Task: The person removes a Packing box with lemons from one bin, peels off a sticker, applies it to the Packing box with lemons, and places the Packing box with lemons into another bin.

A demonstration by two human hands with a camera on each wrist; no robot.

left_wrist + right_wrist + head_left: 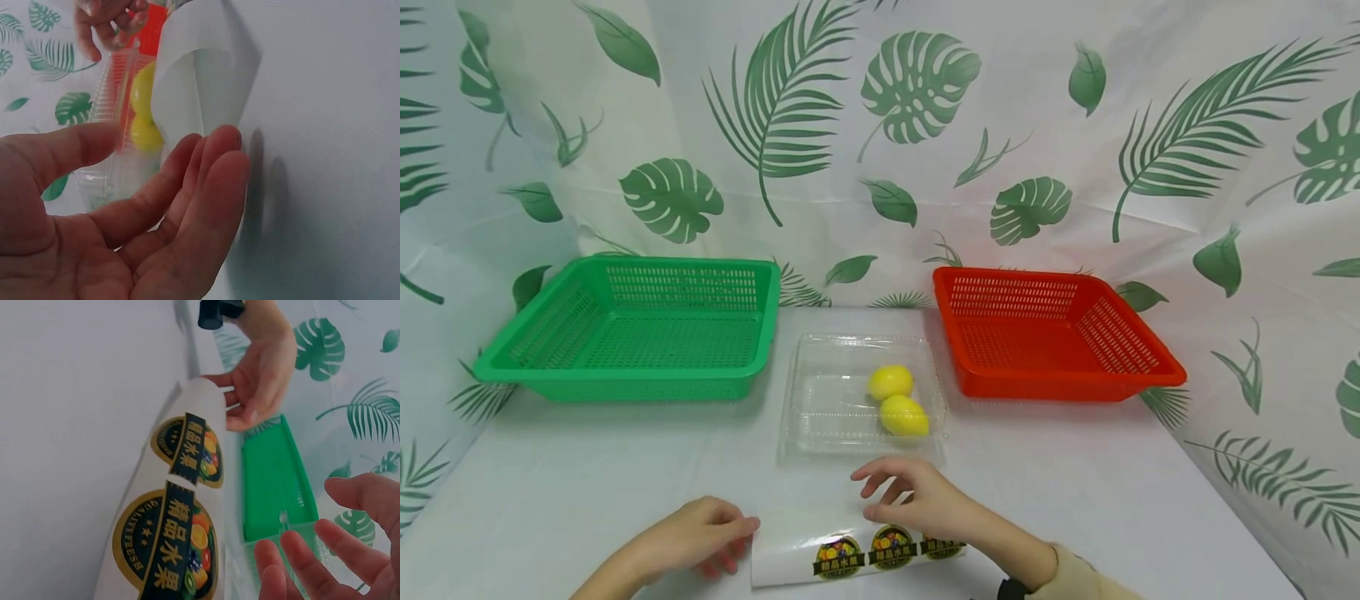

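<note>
Got a white backdrop (842, 212) covered in green palm fronds (784, 100) and monstera leaves (917, 87), wrapping the back and both sides, kinda wrinkly. Also got a plain white tabletop (1112, 475) below, lit pretty softly.

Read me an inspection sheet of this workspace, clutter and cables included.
Surface: white table.
Job's things: curled label sheet in front; beyond it, clear container with two lemons inside, toward its right.
Baskets: green basket back left, red basket back right.
Clutter: nothing seen.
Hands: left hand beside the sheet's left end, contact unclear; right hand raised near its right half, holding nothing.
Cables: nothing seen.
Surroundings: leaf-print backdrop behind and at both sides.
</note>
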